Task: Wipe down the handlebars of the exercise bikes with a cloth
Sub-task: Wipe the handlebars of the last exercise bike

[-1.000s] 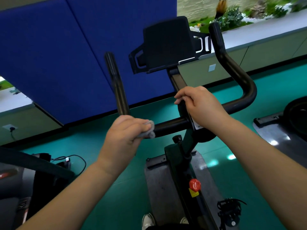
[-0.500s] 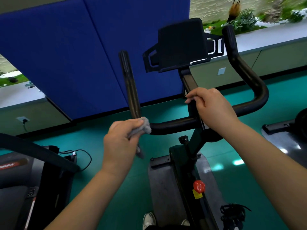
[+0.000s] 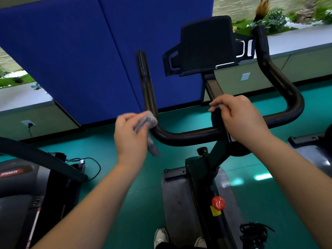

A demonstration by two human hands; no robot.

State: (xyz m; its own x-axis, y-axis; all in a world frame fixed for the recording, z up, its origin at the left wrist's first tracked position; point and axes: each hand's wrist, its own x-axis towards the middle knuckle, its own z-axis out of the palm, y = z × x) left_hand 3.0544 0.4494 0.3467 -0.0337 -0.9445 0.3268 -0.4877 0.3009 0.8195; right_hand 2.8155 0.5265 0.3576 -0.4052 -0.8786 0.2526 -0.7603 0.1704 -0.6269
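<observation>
Left hand point(image 3: 130, 139) gripping grey cloth point(image 3: 146, 126), pressed against handlebar point(image 3: 186, 136) bend

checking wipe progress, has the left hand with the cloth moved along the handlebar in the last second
Yes. The left hand and cloth slid from the crossbar outward to the handlebar's left bend, toward its upright.

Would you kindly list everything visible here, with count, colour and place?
black curved metal handlebar: one, black, centre
grey folded cloth: one, grey, at the handlebar's left bend
black tablet holder: one, black, above the handlebar
red round knob: one, red, low on the bike frame
blue wall panel: one, blue, behind
treadmill: one, black, lower left
left hand: grips the cloth
right hand: grips the handlebar's centre
</observation>
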